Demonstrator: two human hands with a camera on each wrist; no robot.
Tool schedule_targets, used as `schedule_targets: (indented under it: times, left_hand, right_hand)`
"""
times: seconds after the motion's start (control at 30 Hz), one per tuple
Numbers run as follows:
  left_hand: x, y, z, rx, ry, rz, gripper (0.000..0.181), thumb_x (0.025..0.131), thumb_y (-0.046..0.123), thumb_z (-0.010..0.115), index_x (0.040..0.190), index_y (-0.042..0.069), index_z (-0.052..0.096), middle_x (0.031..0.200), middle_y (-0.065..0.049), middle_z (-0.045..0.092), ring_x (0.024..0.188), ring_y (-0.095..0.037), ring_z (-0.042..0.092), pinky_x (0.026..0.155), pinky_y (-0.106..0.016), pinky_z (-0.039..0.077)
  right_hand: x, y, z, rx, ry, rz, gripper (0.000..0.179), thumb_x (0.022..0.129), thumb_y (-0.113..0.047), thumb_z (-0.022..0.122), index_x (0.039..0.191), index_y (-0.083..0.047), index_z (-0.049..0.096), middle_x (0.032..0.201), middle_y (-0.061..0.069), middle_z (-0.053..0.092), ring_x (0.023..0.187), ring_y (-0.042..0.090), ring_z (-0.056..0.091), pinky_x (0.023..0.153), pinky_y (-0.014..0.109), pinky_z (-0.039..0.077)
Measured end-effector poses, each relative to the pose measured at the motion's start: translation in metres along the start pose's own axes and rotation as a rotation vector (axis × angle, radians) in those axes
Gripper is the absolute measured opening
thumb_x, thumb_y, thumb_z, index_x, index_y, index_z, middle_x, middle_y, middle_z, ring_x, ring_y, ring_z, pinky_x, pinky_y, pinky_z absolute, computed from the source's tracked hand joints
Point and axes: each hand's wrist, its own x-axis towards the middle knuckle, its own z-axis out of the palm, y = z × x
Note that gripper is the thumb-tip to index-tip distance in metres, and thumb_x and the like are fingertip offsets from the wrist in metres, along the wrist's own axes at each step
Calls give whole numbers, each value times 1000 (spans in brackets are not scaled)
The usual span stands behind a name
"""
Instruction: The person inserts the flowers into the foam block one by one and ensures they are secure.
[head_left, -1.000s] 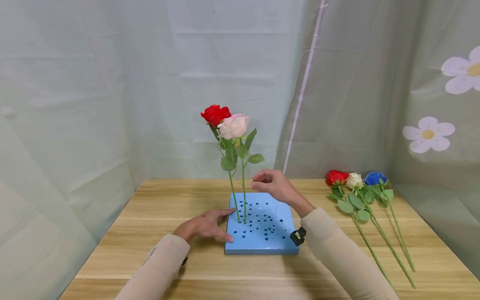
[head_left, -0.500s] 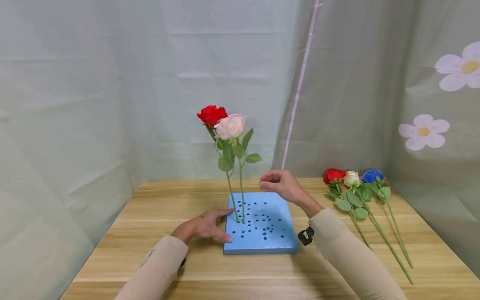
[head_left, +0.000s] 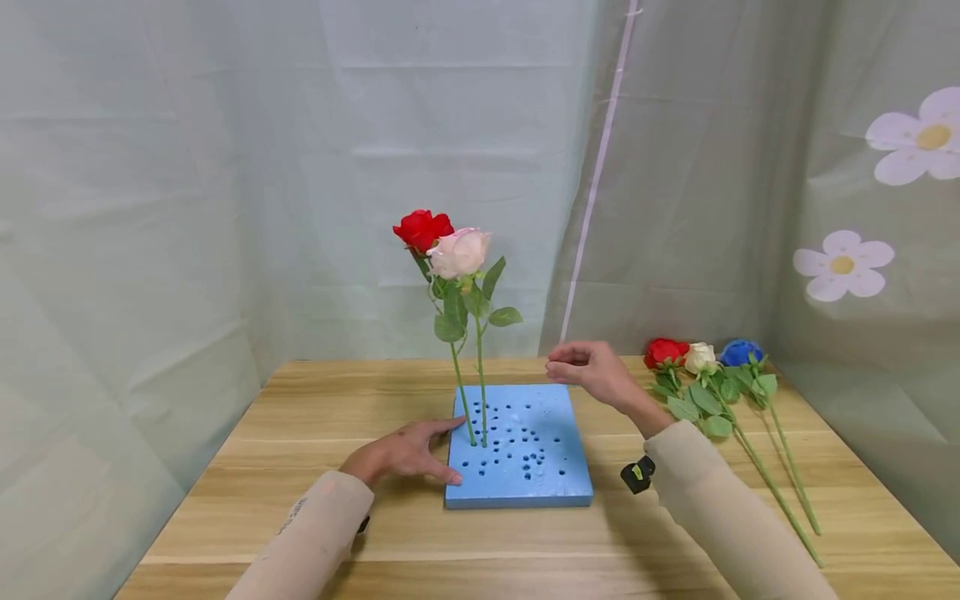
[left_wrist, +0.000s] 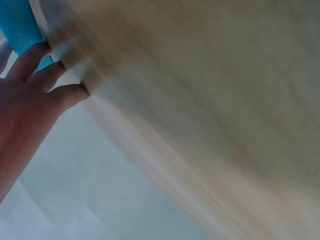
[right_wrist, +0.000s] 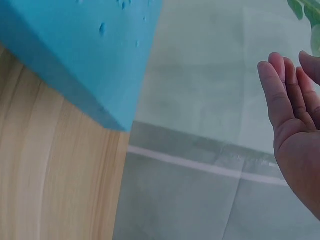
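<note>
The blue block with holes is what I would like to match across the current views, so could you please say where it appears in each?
Head: blue block, just below and right of centre, left hand at its left edge.
Left wrist: only part shows, top-left corner.
Right wrist: large, upper left, cut off by the frame.
Shared landmark: wooden tabletop.

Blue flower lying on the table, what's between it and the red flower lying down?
A white rose. In the head view, its bloom sits between the blue rose and the lying red rose.
</note>
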Motion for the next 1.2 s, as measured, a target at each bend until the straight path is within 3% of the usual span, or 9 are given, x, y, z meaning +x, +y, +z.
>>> schedule_targets:
  times: [0.17, 0.33, 0.5, 0.97, 1.2]
  left_hand:
    - [0, 1, -1, -7, 0, -11, 103, 71, 51, 88, 156, 19, 38, 158, -14, 35, 145, -35, 30, 115, -55, 28]
    - [1, 0, -1, 0, 4, -18, 103, 71, 51, 88, 156, 21, 38, 158, -14, 35, 145, -35, 30, 116, -56, 27]
    - [1, -1, -1, -10, 3, -27, 103, 71, 51, 88, 156, 21, 38, 158, -14, 34, 146, -35, 29, 116, -55, 27]
    - [0, -2, 1, -16, 1, -35, 103, 71, 50, 88, 155, 19, 38, 158, -14, 35, 145, -35, 31, 116, -54, 28]
    - [2, -3, 2, -24, 1, -32, 104, 71, 52, 88, 156, 20, 37, 158, -14, 34, 145, -35, 30, 116, -55, 28]
  right_hand:
    - [-6, 5, -10, 39, 15, 1, 27, 94, -6, 69, 112, 13, 63, 99, 16, 70, 99, 37, 69, 84, 34, 58]
    - [-12, 9, -18, 8, 36, 20, 27, 95, -9, 70, 111, 11, 63, 100, 15, 70, 96, 31, 70, 85, 36, 58]
    - [-18, 12, -26, -9, 48, 31, 30, 95, -11, 70, 113, 11, 63, 102, 16, 70, 95, 24, 71, 82, 29, 58]
    - [-32, 28, -43, 13, 81, 79, 38, 95, -12, 70, 120, 15, 59, 109, 22, 68, 102, 34, 69, 85, 31, 57]
    - [-38, 37, -52, 40, 107, 97, 39, 95, -7, 69, 122, 18, 55, 110, 22, 68, 95, 20, 71, 88, 36, 56]
